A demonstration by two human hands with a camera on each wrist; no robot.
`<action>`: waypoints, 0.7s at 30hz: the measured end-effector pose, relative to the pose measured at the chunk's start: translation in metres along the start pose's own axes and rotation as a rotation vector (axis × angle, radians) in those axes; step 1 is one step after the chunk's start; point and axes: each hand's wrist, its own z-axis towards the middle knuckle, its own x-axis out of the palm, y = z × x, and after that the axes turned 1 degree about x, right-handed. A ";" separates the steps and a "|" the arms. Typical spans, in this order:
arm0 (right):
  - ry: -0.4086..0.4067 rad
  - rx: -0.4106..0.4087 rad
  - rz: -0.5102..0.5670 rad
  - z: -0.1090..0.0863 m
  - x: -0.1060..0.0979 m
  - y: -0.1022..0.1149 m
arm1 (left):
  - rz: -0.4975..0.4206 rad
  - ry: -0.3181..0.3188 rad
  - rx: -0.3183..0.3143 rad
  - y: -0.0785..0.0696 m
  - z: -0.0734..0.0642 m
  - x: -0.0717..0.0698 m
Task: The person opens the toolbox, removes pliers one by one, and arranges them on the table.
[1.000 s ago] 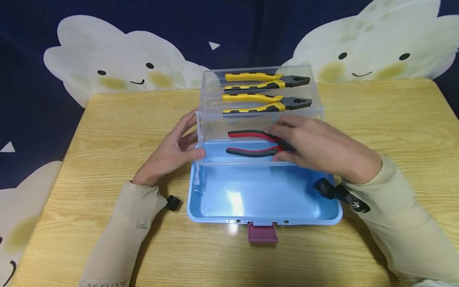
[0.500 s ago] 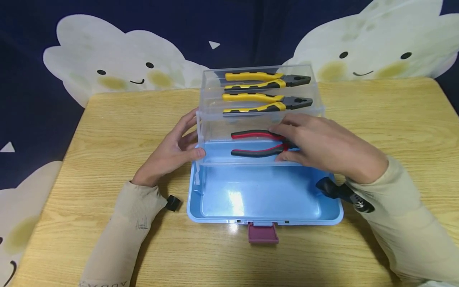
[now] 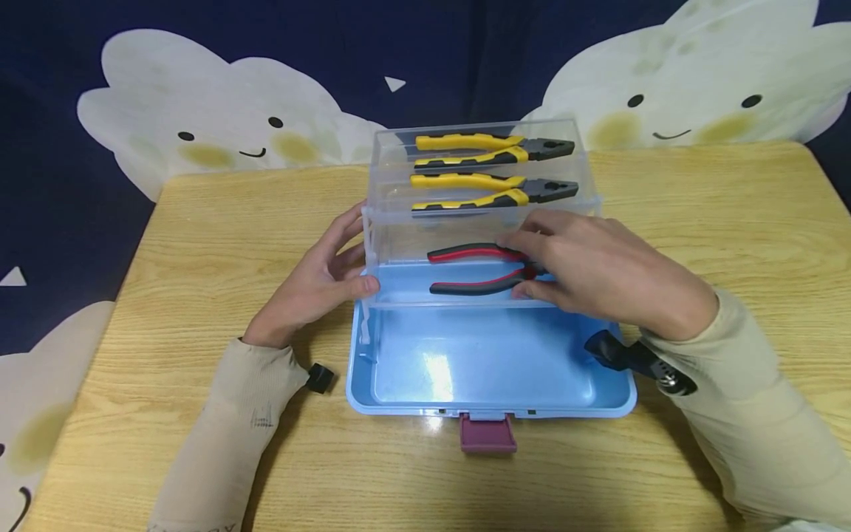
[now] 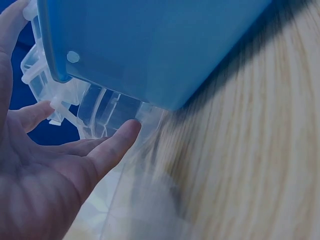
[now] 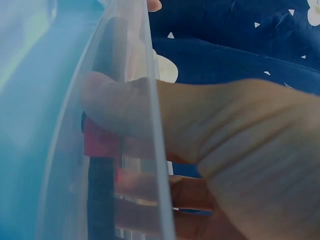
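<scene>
My right hand [image 3: 592, 266] reaches into the lower clear tray [image 3: 399, 299] and grips red-and-black pliers [image 3: 475, 288] near the pivot; their handles point left and the hand covers their head. Through the tray wall in the right wrist view, the thumb [image 5: 107, 97] lies against the pliers [image 5: 102, 140]. At the tray's left end, my left hand [image 3: 319, 273] rests with its thumb on the tray edge. In the left wrist view the fingers of the left hand [image 4: 55, 165] are spread beside the blue toolbox [image 4: 140, 50].
Two yellow-and-black pliers, one at the back [image 3: 492, 150] and one in front [image 3: 495, 192], lie in the upper clear tray [image 3: 392, 159]. Below the trays, the light-blue toolbox [image 3: 405, 410] stands on the wooden table [image 3: 233, 222]. A maroon latch [image 3: 487, 434] hangs at its front.
The right hand and the red-and-black pliers have shifted slightly to the right inside the lower tray. My left hand stays at the tray's left end.
</scene>
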 end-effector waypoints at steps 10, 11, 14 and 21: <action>-0.075 -0.057 -0.045 -0.004 -0.002 0.003 | -0.004 0.002 0.008 -0.002 0.000 0.001; -0.081 -0.060 -0.052 -0.004 -0.003 0.004 | -0.004 0.002 0.006 -0.002 0.000 0.001; -0.101 -0.063 -0.084 -0.005 -0.003 0.006 | 0.000 -0.001 0.002 -0.002 0.000 0.001; -0.155 -0.074 -0.141 -0.006 -0.004 0.007 | 0.003 -0.006 -0.001 -0.002 -0.001 0.001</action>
